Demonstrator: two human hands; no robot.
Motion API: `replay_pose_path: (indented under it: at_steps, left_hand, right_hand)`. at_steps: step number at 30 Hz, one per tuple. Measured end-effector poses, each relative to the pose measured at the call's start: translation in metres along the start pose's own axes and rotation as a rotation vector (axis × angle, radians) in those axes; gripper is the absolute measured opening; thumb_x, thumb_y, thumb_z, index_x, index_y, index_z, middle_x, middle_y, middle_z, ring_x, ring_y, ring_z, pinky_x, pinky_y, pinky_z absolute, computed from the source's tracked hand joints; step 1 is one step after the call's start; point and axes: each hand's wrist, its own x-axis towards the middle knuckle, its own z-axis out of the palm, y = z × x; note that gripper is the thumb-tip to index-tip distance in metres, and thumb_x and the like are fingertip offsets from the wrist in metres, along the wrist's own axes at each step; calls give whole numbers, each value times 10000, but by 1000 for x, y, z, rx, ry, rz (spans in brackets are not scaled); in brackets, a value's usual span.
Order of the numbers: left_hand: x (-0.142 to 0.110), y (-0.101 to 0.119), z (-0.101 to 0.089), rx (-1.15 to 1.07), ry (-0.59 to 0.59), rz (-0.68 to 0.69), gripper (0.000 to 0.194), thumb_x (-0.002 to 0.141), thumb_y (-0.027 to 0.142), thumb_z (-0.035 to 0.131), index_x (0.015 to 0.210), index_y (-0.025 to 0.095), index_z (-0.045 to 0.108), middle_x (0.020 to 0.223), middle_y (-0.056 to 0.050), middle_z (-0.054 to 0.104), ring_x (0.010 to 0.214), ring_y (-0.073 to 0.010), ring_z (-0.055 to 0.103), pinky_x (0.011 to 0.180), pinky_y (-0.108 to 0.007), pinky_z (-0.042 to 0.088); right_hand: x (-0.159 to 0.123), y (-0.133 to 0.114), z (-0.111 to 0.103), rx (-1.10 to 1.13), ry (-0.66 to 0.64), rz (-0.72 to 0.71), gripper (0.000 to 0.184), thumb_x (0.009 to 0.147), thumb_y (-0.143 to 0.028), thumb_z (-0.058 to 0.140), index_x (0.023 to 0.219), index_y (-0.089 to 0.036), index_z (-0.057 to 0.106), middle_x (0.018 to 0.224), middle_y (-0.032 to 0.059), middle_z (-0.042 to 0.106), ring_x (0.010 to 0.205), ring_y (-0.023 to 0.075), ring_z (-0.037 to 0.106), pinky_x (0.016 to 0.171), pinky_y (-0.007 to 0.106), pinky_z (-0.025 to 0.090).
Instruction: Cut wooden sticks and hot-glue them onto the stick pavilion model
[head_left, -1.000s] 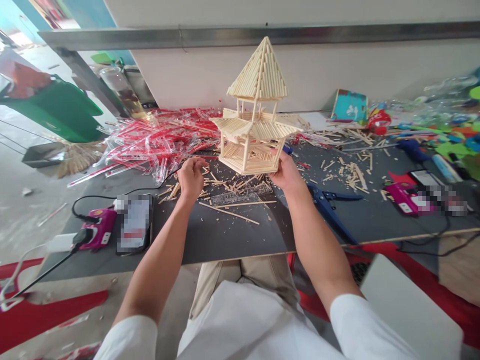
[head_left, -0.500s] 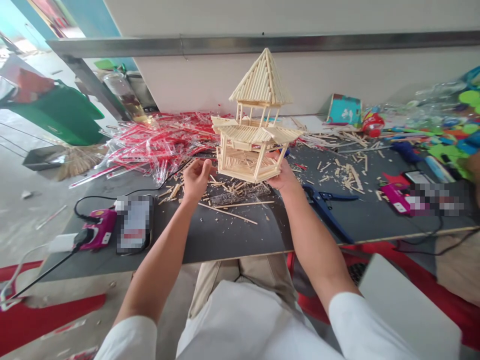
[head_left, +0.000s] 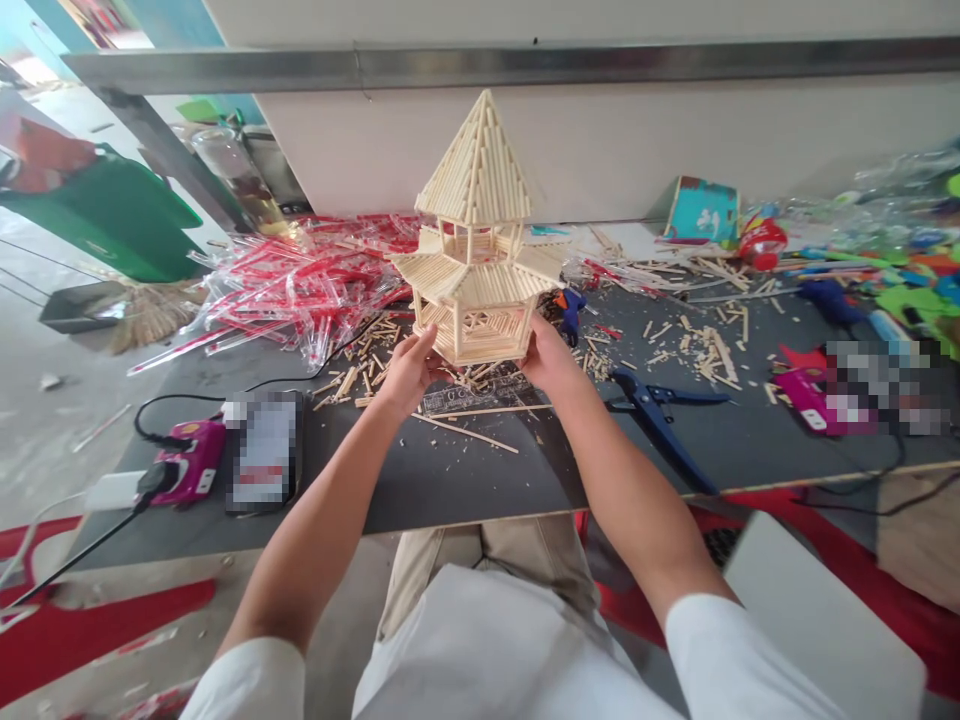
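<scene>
A two-tiered model pavilion point(head_left: 474, 285) made of pale wooden sticks is held upright above the dark table point(head_left: 450, 490). Its pointed upper roof stands on short posts over a wider, flared lower roof. My left hand point(head_left: 411, 372) grips the base at its left corner, thumb on the near edge. At the right corner, my right hand point(head_left: 551, 355) is closed on the base; its fingertips are hidden behind the model. Beneath lie a clear ruler point(head_left: 465, 395), a long thin stick point(head_left: 476, 435) and many cut stick pieces.
Red-and-clear plastic wrappers point(head_left: 315, 285) heap at the back left. A phone point(head_left: 264, 450) and a pink power strip point(head_left: 191, 460) lie at the left front. To the right are a blue cutter point(head_left: 660, 420), a blue glue gun point(head_left: 571, 312) and another pink power strip point(head_left: 814, 400).
My left hand has moved from beside the model onto its base. The pavilion has shifted left and turned a little, with my right hand still holding it.
</scene>
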Motion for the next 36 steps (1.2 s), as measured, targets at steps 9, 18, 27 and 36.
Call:
replay_pose_path:
  at_steps: [9, 18, 27, 36]
  left_hand:
    - [0, 17, -26, 87, -98, -184, 440, 908, 483, 829, 746, 97, 695, 709, -120, 740, 530, -120, 673, 470, -185, 533]
    - [6, 21, -56, 569, 135, -10, 452, 945, 555, 711, 756, 144, 706, 640, -127, 730, 468, -199, 664, 479, -301, 550]
    - [-13, 23, -29, 1054, 151, 663, 236, 898, 213, 673, 1114, 233, 765, 1243, -81, 717, 834, -180, 672, 668, -274, 520]
    - [-38, 23, 6, 1334, 122, 767, 467, 973, 364, 722, 1414, 252, 616, 1447, -87, 651, 846, -160, 709, 683, -302, 532]
  right_hand:
    - [-1, 18, 9, -16, 7, -73, 424, 748, -476, 863, 1046, -225, 695, 872, 10, 800, 822, 200, 776, 709, 307, 644]
    - [-17, 24, 23, -33, 20, -207, 536, 716, -525, 878, 1129, -268, 654, 1063, 25, 792, 893, 194, 768, 711, 314, 640]
    - [-39, 27, 37, -1, 127, -306, 561, 809, -518, 801, 1282, -319, 574, 1269, 52, 737, 1067, 198, 745, 728, 276, 628]
    - [-41, 29, 40, -114, 158, -395, 790, 870, -602, 718, 1549, -320, 429, 1489, 111, 641, 1196, 245, 727, 784, 329, 644]
